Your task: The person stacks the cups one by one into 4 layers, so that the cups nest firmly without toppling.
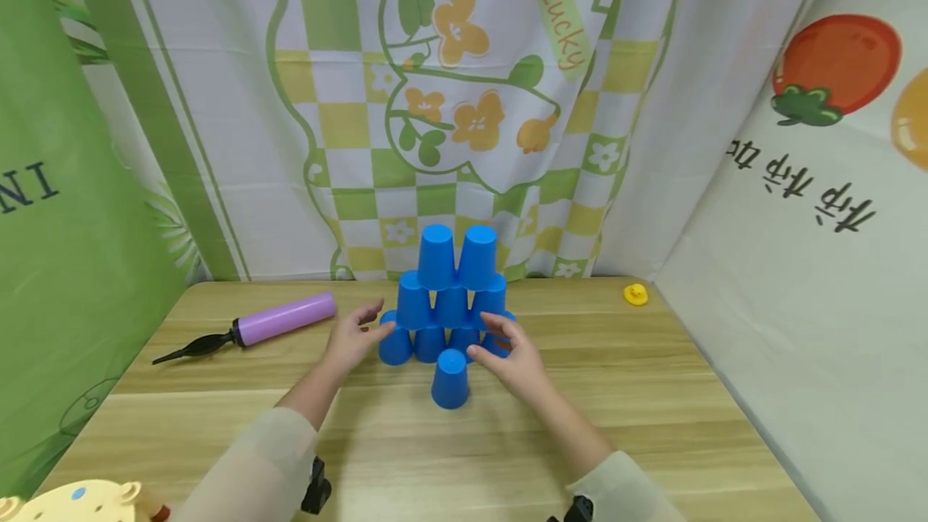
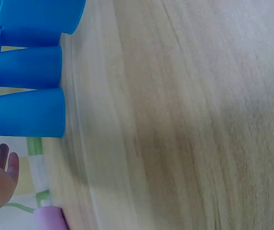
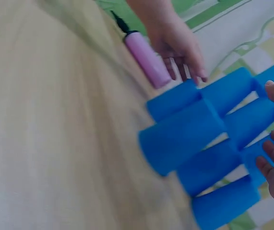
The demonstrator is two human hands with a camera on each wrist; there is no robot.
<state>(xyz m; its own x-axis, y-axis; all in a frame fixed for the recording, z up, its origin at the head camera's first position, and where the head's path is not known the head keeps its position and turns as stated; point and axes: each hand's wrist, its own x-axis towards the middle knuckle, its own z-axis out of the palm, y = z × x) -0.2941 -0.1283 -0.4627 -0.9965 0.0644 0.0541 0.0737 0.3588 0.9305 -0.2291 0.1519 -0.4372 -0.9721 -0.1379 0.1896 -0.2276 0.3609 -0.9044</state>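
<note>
Blue cups stand upside down in a stacked wall (image 1: 451, 306): several at the bottom, three in the middle row, two on top. One more blue cup (image 1: 450, 379) stands upside down on the table in front of the wall. My left hand (image 1: 355, 335) hovers at the wall's left side, fingers spread and loosely bent, holding nothing; the left wrist view shows this hand (image 2: 0, 175) apart from the cups. At the right side, my right hand (image 1: 513, 358) has thumb and fingers parted around air, partly covering the lower right cups. Whether it touches one, I cannot tell.
A purple hand pump (image 1: 286, 319) with a black nozzle lies on the wooden table (image 1: 616, 393) at the left. A small yellow duck (image 1: 635, 294) sits at the back right. At the lower left corner is a cream spotted animal-shaped object (image 1: 80, 501). A patterned curtain (image 1: 348, 119) hangs behind.
</note>
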